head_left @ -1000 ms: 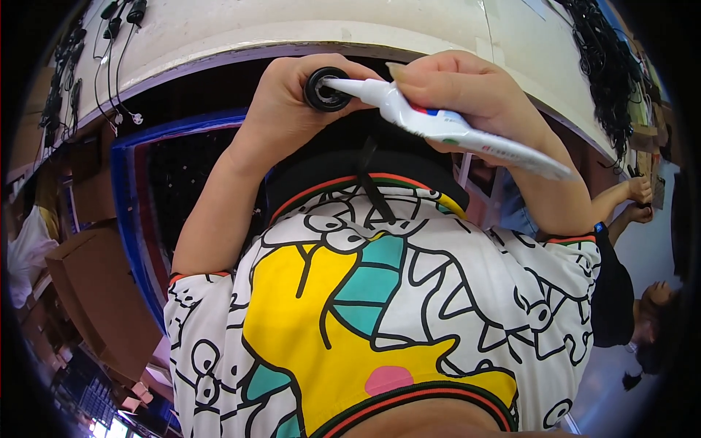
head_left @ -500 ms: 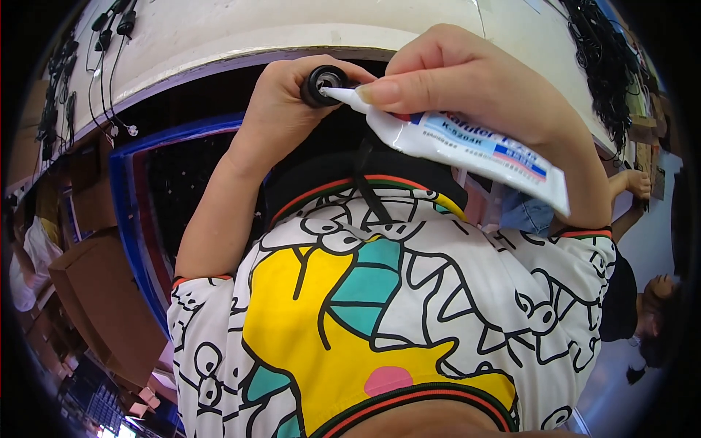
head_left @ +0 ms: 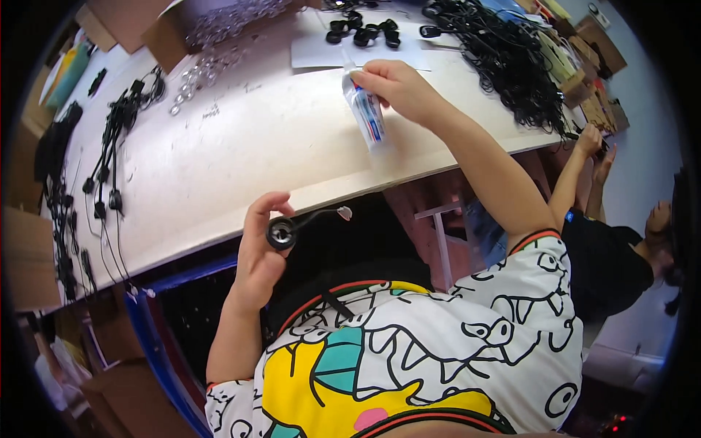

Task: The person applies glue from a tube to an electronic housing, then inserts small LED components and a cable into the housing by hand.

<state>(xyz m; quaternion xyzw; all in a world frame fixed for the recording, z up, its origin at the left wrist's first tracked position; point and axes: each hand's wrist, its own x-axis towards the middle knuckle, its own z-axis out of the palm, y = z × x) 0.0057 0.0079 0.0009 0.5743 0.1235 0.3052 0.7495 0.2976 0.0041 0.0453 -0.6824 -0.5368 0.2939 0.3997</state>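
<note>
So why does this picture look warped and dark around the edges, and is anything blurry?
In the head view, the fisheye lens bends the table's front edge and the corners go black; also in the head view, the lower end of the white tube in the right hand looks smeared; again in the head view, the tabletop is bright, the space beneath dark.

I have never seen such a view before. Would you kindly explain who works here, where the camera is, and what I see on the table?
There is no machine: a person works with bare hands. The view comes from a wide fisheye camera worn on the head, looking down, so straight edges bend. The left hand holds a black round part; the right hand holds a white tube above the table. There lie small black pieces, clear pieces and black cables.
</note>
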